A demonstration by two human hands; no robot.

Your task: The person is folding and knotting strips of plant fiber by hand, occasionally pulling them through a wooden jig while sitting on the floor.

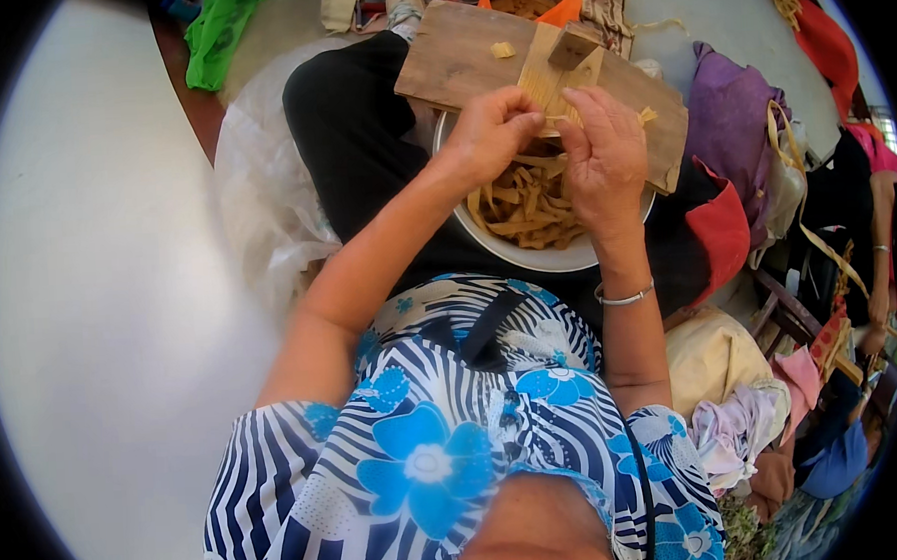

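My left hand (497,133) is closed in a pinch, its thumb and fingertips on a thin pale yellow strip (552,119). The strip spans the short gap to my right hand (608,158), whose curved fingers and thumb close at its other end; its fingertips are partly hidden. Both hands are above the near edge of a wooden board (449,60), which lies across a white basin (533,263) on my lap. Curled brown strips (526,212) fill the basin. A wooden block (572,48) stands on the board over a lighter, yellowish flat piece (542,71).
A small yellow scrap (503,49) lies on the board. Beyond it, an orange container (564,13) holds more brown strips. Purple cloth (727,118) and a beige bag (722,353) are at my right, clear plastic sheeting (264,178) at my left. Another person's arm (881,251) shows far right.
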